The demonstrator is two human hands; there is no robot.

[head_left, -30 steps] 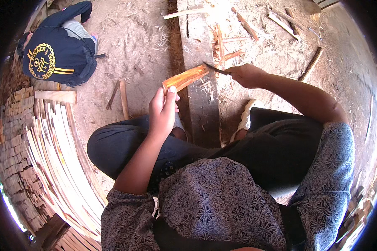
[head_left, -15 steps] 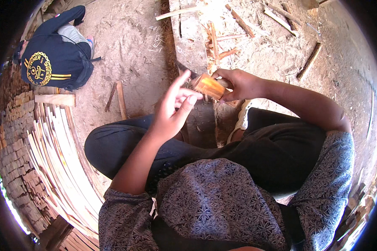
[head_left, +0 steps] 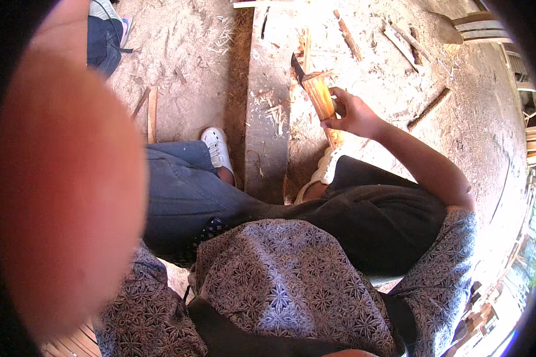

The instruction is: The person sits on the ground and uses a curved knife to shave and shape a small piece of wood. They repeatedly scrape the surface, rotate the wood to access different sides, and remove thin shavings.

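My left hand (head_left: 71, 196) is very close to the camera and fills the left side as a large blurred shape. One fingertip-like end shows; the other fingers are hidden. My right hand (head_left: 354, 113) is closed in front of the plank, its thumb and fingers around a pale round handle beside a split piece of yellow wood (head_left: 319, 95). From the far end of this wood a dark pointed knife blade (head_left: 296, 66) sticks out, aimed away from me. How the wood and knife join is partly hidden by the fingers.
A long weathered plank (head_left: 268, 143) with shavings runs away between my feet, each in a white shoe (head_left: 217, 147). Wood strips and a dark stick (head_left: 429, 109) lie on the dusty ground. Part of another person (head_left: 105, 44) shows at the upper left.
My left hand has left the wood and come up close to the camera. My right hand has moved slightly right, with the knife and wood turned to point farther away. The view has shifted right.
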